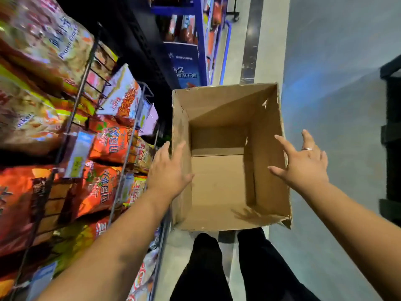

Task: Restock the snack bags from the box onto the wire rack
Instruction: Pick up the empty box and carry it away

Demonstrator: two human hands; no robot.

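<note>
An open brown cardboard box (225, 183) stands on the floor in front of my legs, and its inside is bare. My left hand (169, 170) reaches to the box's left wall with straight fingers, at or over its rim. My right hand (303, 161) hovers over the box's right wall with fingers spread, a ring on one finger. On the left, the wire rack (82, 90) holds tiers of snack bags (108, 144), orange, yellow and white.
A blue shelving unit (186, 51) with goods stands beyond the box along the aisle. Grey floor (338, 105) stretches to the right. A dark object (390, 137) sits at the right edge. My legs in black trousers (230, 268) are below the box.
</note>
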